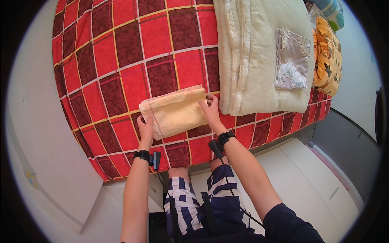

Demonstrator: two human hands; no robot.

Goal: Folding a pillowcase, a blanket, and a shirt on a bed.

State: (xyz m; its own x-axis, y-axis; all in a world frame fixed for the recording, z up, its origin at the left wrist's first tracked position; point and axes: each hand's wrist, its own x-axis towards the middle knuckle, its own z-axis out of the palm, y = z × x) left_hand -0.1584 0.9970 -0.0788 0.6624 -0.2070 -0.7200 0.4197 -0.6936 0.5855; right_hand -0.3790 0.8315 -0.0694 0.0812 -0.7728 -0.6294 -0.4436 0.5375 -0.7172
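A folded pale yellow and pink cloth (pixel 179 112) lies at a slight tilt on a bed with a red and maroon checked cover (pixel 130 82). My left hand (pixel 146 129) grips its left edge, thumb on top and the other fingers partly hidden at the side. At the cloth's right edge is my right hand (pixel 211 112), thumb over the fabric, fingers curled behind the edge. Each wrist wears a black strap with a small device and a cable.
Right of the cloth lies a thick folded cream blanket (pixel 261 60), with a folded grey patterned fabric (pixel 292 59) on it. Beyond are an orange floral folded quilt (pixel 329 57) and a blue patterned item (pixel 331 13). The bed's near edge is at my legs.
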